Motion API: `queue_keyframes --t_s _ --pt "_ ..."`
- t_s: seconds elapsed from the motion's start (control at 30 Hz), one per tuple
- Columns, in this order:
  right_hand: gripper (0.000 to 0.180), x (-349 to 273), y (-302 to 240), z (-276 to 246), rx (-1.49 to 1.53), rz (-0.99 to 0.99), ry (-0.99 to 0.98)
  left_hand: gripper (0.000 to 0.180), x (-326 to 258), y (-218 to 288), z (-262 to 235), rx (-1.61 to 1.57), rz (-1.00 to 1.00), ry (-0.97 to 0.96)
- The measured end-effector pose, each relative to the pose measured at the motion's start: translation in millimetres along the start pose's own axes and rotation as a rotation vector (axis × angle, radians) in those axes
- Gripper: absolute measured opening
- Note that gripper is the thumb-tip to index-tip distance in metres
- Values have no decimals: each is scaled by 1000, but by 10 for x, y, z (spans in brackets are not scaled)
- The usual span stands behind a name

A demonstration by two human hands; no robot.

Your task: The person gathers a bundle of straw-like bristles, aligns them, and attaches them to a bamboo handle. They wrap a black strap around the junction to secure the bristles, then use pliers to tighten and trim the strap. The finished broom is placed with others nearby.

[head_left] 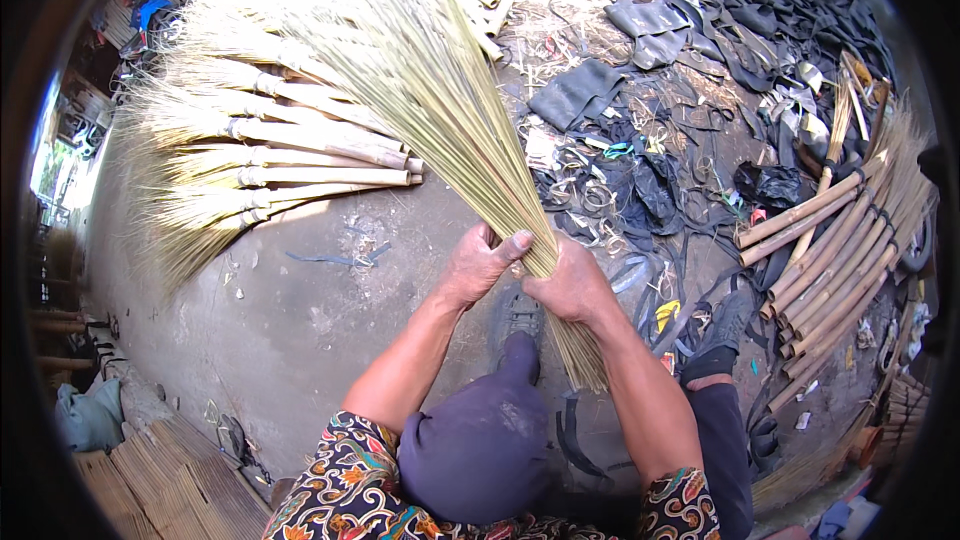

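Observation:
A long bundle of thin, straw-coloured bristle sticks (470, 130) slants across the middle, its feathery ends fanned out to the upper left and its narrow butt ends below my hands. My right hand (572, 280) is wrapped round the bundle near its lower end. Just left of it, my left hand (482, 265) grips the same bundle, thumb lying over the sticks. The palm sides of both hands are hidden. Beneath the bundle my shoe (518, 312) stands on the grey floor.
Finished brooms with pale handles (330, 177) lie in a row at the left. More cane-handled brooms (840, 260) are stacked at the right. Black rubber scraps (577, 93) and a black plastic bag (650, 195) litter the floor. Flat wooden slats (165, 475) lie at the lower left.

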State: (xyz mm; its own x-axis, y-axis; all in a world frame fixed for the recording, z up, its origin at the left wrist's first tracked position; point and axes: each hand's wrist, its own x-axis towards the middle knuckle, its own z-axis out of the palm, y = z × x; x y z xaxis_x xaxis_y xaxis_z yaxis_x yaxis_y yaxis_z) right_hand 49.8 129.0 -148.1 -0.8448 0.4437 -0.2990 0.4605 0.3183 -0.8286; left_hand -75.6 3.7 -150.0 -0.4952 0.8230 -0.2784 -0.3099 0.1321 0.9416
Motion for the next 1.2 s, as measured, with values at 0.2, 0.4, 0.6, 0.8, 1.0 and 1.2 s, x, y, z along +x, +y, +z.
queue_keyframes --t_s 0.2,0.4,0.6,0.8,1.0,1.2 --pt "49 -1 -601 192 -513 -180 146 46 -1064 993 -201 1276 321 269" --pt "28 -276 -524 509 -798 -543 128 47 -782 722 -403 1979 509 -103" --pt "13 -452 329 539 -888 -518 119 50 -460 -328 -226 1685 0 -413" --pt "20 -561 802 477 -1028 -318 111 43 -91 -1179 28 1568 24 -370" --pt "30 -1117 1365 -3 -284 -222 735 51 80 -1582 324 1361 -39 -402" --pt "23 -2012 2279 289 -395 668 34 42 216 -1781 508 1470 -214 -446"
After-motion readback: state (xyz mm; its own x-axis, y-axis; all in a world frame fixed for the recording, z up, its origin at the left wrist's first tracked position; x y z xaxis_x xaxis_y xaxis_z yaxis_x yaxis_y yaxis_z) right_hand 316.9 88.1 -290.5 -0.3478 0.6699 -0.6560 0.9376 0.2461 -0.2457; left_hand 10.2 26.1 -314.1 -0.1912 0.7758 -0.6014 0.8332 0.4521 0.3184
